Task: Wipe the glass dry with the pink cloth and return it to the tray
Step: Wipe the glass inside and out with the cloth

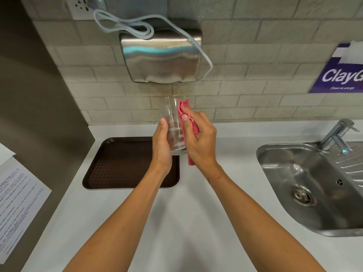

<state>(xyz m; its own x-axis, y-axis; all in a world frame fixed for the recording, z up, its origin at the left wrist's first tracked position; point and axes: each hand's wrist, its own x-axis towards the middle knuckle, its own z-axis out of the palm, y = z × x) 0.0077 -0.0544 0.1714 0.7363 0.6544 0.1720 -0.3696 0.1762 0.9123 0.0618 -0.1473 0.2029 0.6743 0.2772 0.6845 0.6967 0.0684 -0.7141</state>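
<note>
I hold a clear drinking glass upright in the air above the counter, over the right edge of a dark brown tray. My left hand grips the lower part of the glass from the left. My right hand holds a pink cloth and presses it against the right side of the glass; the cloth's lower end hangs below the palm. The tray lies flat with nothing on it.
A steel sink with a tap is set in the white counter on the right. A steel hand dryer hangs on the tiled wall just above the glass. A printed sheet sticks to the grey panel at left.
</note>
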